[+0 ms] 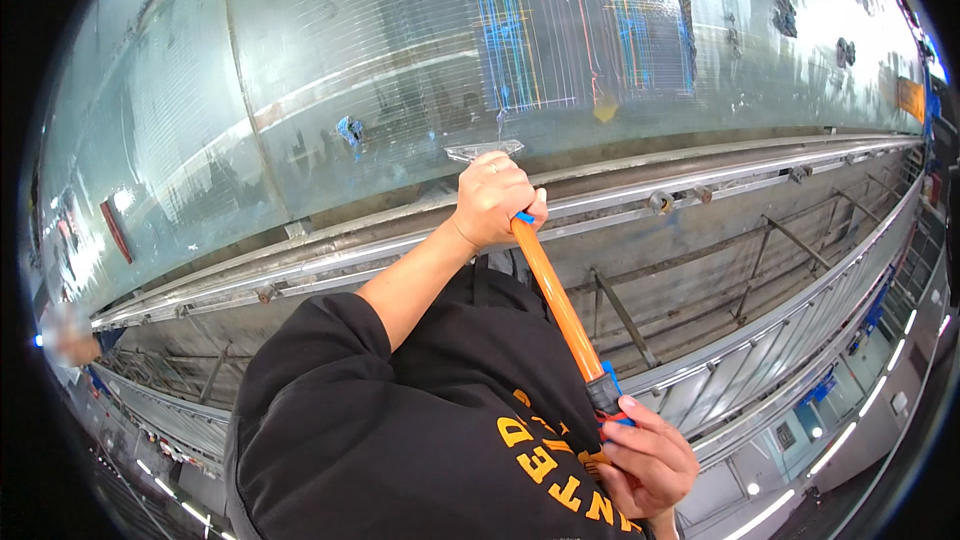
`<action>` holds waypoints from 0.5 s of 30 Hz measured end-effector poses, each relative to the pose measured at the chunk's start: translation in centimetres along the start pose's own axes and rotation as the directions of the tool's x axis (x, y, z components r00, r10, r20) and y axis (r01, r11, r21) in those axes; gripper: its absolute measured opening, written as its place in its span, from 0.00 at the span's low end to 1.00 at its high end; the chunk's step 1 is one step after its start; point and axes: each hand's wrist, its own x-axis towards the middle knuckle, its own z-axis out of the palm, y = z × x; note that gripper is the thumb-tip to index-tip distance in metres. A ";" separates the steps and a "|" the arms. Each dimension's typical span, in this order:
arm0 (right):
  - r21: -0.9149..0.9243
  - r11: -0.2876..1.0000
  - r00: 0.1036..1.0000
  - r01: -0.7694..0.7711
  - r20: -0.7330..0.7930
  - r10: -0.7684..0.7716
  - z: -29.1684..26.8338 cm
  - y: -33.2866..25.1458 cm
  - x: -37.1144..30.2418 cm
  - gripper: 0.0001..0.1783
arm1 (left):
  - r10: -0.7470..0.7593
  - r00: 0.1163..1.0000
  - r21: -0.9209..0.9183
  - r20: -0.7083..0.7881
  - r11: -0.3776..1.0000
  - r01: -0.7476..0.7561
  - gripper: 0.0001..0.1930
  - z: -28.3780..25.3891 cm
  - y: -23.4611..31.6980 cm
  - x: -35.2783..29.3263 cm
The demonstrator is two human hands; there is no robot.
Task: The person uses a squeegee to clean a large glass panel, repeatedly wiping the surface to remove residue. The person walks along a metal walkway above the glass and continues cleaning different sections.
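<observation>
A long orange tube [560, 295] with blue and black fittings slants across the front of my black shirt. My left hand [495, 198] is closed round its upper end, near a blue collar. Just beyond those knuckles, a clear, flat triangular piece [484, 150] lies at the edge of a wet-looking translucent surface [400, 90]; whether it is joined to the tube, my hand hides. At the tube's lower end, the thumb and fingers of my right hand [650, 455] grip the black fitting [603, 393] with its blue parts, close to my body.
Coloured threads [510, 30] and fine lines run across the surface, with dark clumps [782, 2] and a blue scrap [349, 130] on it. A metal rail [740, 175] with bolts borders its near edge. Framework [620, 315] stands below. At far left, a person [75, 335] is partly visible.
</observation>
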 end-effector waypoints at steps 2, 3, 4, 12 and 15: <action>-0.022 0.999 0.998 -0.042 0.055 0.043 0.7 0.8 -0.7 0.19 | 0.032 0.999 0.020 -0.003 0.999 -0.032 0.20 0.3 0.0 -0.9; -0.044 0.997 0.995 -0.061 0.072 0.064 1.3 1.3 -0.8 0.20 | 0.044 0.999 0.027 0.010 0.999 -0.045 0.19 0.1 -0.2 -0.7; -0.041 0.999 0.998 -0.033 0.056 0.035 1.8 1.9 -1.1 0.20 | 0.065 0.998 0.024 0.013 0.998 -0.065 0.18 0.0 -0.3 -0.4; -0.099 0.991 0.996 0.089 -0.011 -0.091 0.7 0.1 4.1 0.06 | 0.049 0.999 -0.005 -0.013 0.999 -0.049 0.18 -0.2 -3.7 3.0; -0.089 0.996 0.998 0.025 0.067 -0.019 -1.1 -1.6 7.5 0.05 | 0.030 0.999 0.002 -0.044 1.000 -0.030 0.18 -0.5 -5.3 4.9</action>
